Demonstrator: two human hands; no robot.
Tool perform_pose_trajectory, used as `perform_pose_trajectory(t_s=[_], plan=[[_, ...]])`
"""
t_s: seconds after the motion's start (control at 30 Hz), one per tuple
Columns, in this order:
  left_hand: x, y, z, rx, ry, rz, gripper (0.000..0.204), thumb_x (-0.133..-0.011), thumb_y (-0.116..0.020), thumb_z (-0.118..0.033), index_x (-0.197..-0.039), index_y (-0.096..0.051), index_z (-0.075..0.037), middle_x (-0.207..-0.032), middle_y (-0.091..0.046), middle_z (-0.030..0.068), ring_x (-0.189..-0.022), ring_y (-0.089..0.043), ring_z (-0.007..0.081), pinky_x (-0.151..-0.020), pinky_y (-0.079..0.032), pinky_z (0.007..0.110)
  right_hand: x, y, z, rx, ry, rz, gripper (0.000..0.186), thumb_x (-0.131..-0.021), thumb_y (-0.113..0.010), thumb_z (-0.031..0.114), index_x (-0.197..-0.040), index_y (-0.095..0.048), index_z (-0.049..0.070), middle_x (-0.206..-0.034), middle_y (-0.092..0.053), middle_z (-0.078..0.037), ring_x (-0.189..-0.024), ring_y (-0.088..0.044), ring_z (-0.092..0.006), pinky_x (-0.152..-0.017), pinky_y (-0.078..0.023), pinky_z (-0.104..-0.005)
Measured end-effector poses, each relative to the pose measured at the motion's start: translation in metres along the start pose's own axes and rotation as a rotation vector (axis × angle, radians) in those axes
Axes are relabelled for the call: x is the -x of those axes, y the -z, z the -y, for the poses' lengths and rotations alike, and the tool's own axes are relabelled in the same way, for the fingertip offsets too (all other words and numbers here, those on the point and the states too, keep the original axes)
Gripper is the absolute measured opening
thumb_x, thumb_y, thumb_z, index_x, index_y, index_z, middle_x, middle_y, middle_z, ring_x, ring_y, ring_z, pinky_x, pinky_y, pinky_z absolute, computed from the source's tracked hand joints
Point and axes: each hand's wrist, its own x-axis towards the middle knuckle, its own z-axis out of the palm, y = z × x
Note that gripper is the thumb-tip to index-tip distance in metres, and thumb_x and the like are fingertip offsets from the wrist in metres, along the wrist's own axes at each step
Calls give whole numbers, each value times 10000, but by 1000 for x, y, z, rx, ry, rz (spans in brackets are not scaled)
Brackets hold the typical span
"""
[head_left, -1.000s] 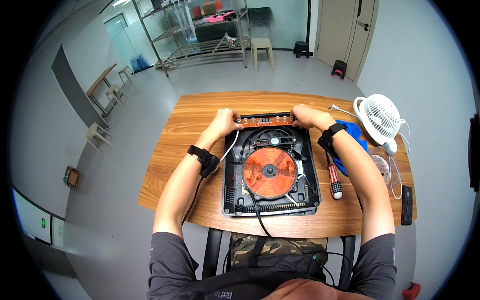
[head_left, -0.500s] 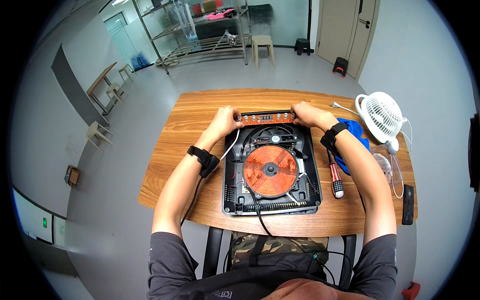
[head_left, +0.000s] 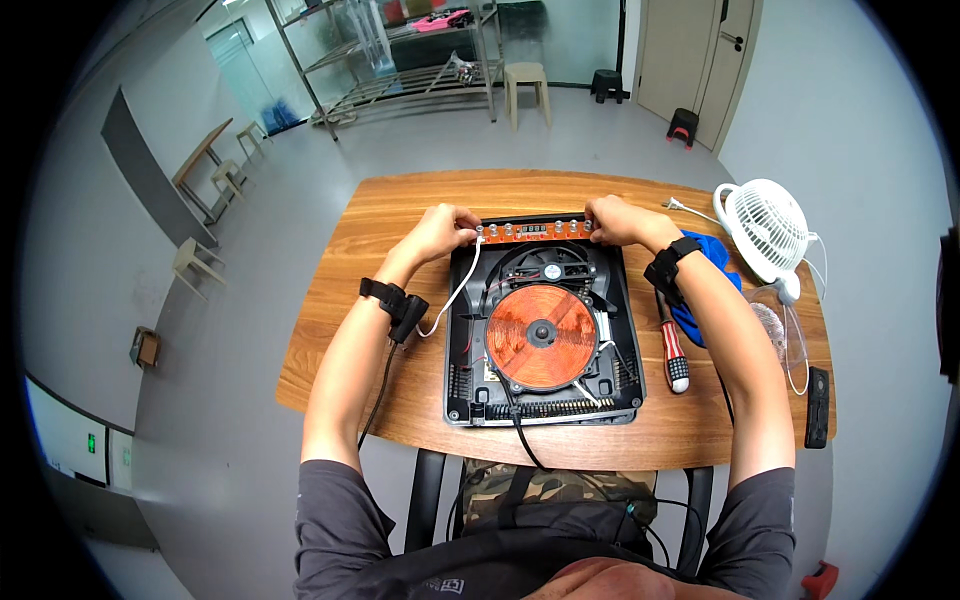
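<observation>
An opened induction cooker [head_left: 465,370] lies on the wooden table, its copper coil [head_left: 520,335] below a black fan [head_left: 545,258]. Across its far edge runs an orange control board [head_left: 545,231] with buttons and a small display. My left hand [head_left: 444,229] grips the board's left end between thumb and fingers; a white cord [head_left: 462,287] hangs beside it. My right hand [head_left: 620,220] pinches the right end. A red, white and black screwdriver [head_left: 673,355] lies to the right of the cooker, next to blue cloth [head_left: 715,262].
At the table's [head_left: 335,320] right are a white fan [head_left: 762,225], clear plastic parts [head_left: 775,330] and a black oblong object [head_left: 817,408]. Beyond stand a metal shelf [head_left: 400,75], stools [head_left: 525,80] and a door [head_left: 690,70]. A chair [head_left: 430,500] is at my lap.
My left hand and wrist have shifted slightly left and upward. Both hands remain at the board's ends. The whole view has shifted a little, with the table higher in the picture.
</observation>
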Motion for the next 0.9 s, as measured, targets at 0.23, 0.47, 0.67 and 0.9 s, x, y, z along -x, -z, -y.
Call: perform_pose_trajectory(t_s=[0.23, 0.47, 0.67, 0.9], plan=[[5, 5, -3, -22, -54, 72, 367, -766, -696, 71, -1132, -680, 53, -1024, -743, 174, -879, -730, 193, -815, -590, 305, 2, 6, 7, 9, -23, 53, 316, -804, -767, 43, -1067, -619, -52, -907, -726, -182, -853, -716, -305, -740, -566, -385], [8, 8, -2, -4, -60, 109, 364, -765, -710, 76, -1127, -677, 53, -1035, -730, 149, -924, -714, 184, -840, -584, 310, 1, 1, 6, 28, 15, 14, 323, -807, -761, 44, -1085, -631, -57, -902, -725, -190, -845, -716, -308, -741, -564, -389], [7, 7, -2, -1, -85, 109, 388, -761, -729, 51, -1145, -672, 53, -1043, -728, 146, -931, -713, 194, -840, -586, 313, 3, 2, 6, 45, 39, 20, 318, -811, -774, 94, -1078, -661, -38, -937, -725, -202, -887, -704, -335, -781, -554, -412], [8, 3, 5, 18, -82, 41, 406, -740, -794, 3, -1126, -678, 53, -1012, -732, 149, -900, -713, 190, -828, -583, 312, 1, 0, 1, 34, 106, 4, 309, -834, -753, 94, -1089, -645, -42, -898, -726, -184, -815, -713, -309, -733, -561, -388]])
